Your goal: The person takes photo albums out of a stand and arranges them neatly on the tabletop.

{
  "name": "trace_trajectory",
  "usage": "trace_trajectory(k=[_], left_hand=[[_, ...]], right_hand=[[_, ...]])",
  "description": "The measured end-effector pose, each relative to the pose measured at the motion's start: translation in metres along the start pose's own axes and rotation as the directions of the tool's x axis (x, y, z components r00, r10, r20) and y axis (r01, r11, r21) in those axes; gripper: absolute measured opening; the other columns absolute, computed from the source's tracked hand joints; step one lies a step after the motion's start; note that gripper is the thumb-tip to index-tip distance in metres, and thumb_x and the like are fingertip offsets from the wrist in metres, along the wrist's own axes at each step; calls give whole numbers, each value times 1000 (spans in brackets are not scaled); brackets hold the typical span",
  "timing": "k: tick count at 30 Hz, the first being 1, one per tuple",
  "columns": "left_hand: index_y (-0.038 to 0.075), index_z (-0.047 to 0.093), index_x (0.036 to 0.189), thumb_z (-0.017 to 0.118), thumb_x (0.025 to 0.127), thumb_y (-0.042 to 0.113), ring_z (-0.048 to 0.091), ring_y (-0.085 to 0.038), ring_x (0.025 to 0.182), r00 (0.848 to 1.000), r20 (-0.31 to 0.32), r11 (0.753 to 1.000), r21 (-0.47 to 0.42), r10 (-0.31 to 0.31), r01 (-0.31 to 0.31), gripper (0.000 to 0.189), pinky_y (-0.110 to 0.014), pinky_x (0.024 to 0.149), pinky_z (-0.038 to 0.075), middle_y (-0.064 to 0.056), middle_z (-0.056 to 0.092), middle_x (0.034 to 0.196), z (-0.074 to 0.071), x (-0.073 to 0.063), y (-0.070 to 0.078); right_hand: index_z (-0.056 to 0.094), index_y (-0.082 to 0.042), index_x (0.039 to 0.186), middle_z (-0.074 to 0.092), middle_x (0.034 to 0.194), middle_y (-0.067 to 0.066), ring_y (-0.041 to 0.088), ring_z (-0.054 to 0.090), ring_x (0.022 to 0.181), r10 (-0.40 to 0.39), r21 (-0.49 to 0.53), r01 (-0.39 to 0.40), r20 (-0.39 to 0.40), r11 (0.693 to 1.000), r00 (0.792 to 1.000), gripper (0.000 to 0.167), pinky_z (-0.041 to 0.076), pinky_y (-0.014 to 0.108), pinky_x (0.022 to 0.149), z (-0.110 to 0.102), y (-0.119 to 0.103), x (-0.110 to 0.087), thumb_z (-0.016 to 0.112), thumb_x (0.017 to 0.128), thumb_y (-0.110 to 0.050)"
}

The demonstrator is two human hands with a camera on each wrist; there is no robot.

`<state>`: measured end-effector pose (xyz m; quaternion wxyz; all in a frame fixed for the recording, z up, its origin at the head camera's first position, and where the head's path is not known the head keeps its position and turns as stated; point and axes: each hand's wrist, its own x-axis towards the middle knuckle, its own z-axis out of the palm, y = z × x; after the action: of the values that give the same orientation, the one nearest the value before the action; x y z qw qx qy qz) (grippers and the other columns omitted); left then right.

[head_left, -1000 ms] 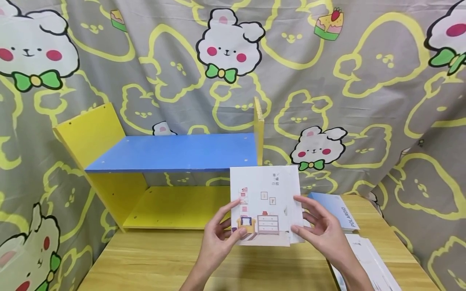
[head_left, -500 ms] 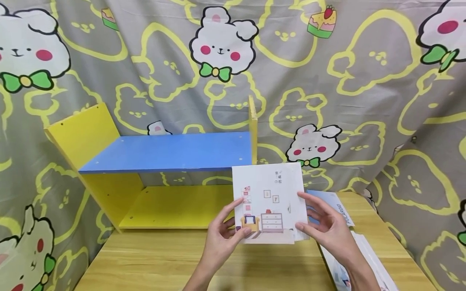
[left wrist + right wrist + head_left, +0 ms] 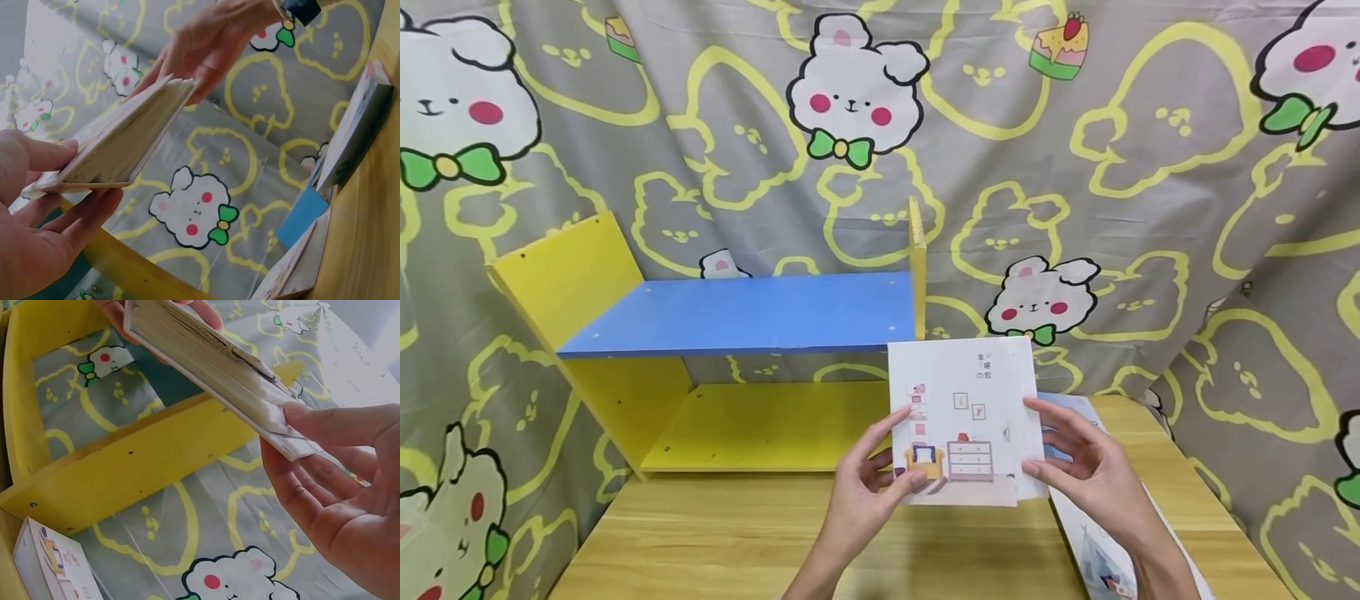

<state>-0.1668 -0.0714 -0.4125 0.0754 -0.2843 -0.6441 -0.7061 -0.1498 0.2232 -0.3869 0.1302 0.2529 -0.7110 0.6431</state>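
Both hands hold up a squarish white book (image 3: 958, 417), its cover printed with a yellow armchair, a chest of drawers and small picture frames. My left hand (image 3: 868, 496) pinches the lower left edge, thumb on the front cover. On the right edge, my right hand (image 3: 1093, 475) grips with its thumb in front and fingers behind. The left wrist view shows the thick page block (image 3: 128, 134) between the covers. From the right wrist, the book's pages (image 3: 212, 365) look slightly ruffled near the thumb.
A yellow shelf unit with a blue board (image 3: 752, 312) stands at the back left of the wooden table (image 3: 700, 542). Behind the right hand, a blue item (image 3: 1071, 407) and a white illustrated book (image 3: 1093, 546) lie on the right side. A patterned curtain (image 3: 737, 125) hangs behind.
The book and both hands have shifted a little to the right in the head view, while the shelf has slid slightly left. The grip stays the same.
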Motion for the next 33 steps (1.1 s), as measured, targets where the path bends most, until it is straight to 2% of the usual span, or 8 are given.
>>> trace_trajectory(k=[13, 27, 33], left_hand=[[12, 48, 153, 68, 96, -3, 67, -32, 117, 997, 62, 999, -31, 37, -35, 62, -40, 90, 59, -20, 49, 149, 6, 2, -2], [9, 51, 150, 72, 93, -4, 69, -33, 112, 998, 49, 998, -60, 29, -26, 62, -41, 89, 60, -22, 55, 141, 10, -2, -6], [9, 52, 150, 72, 92, -4, 70, -33, 110, 999, 48, 998, -60, 20, -17, 62, -42, 87, 61, -22, 56, 140, 13, -2, -8]], right_hand=[[45, 7, 149, 54, 146, 7, 19, 66, 116, 42, 51, -42, 13, 998, 999, 67, 62, 36, 80, -12, -3, -5, 68, 87, 20], [42, 9, 150, 56, 146, 5, 20, 68, 112, 26, 63, -28, 35, 998, 999, 66, 62, 33, 81, -19, 2, -9, 64, 89, 21], [43, 8, 150, 57, 145, 4, 19, 69, 111, 27, 32, -28, 23, 999, 999, 65, 61, 32, 83, -24, 3, -9, 65, 89, 20]])
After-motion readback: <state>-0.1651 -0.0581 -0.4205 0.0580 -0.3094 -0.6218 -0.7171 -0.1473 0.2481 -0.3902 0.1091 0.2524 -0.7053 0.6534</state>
